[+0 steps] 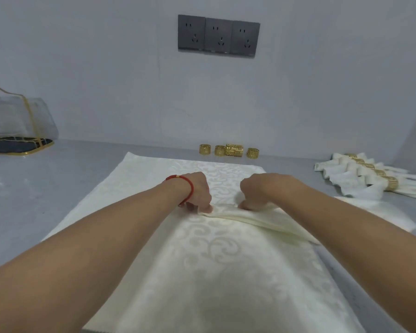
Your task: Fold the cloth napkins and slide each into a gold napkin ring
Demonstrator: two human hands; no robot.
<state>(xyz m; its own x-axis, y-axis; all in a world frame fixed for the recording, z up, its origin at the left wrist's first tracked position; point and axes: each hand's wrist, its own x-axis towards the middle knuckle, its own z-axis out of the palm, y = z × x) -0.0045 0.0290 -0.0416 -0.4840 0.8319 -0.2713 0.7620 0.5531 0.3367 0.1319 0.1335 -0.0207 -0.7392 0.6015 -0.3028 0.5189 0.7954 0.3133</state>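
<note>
A cream damask napkin (209, 265) lies spread on the grey table in front of me. My left hand (199, 191), with a red cord at the wrist, and my right hand (257, 191) sit close together at its middle. Both pinch a raised fold of the cloth (250, 218) that runs toward the right. Several loose gold napkin rings (229, 150) stand in a row at the back by the wall. At the far right lie several finished napkins (360, 175), each inside a gold ring.
Another flat napkin (380, 212) lies to the right, under the finished ones. A clear gold-trimmed holder on a dark tray (15, 131) stands at the back left. Grey wall sockets (218, 36) are above. Bare table (46, 183) shows at the left.
</note>
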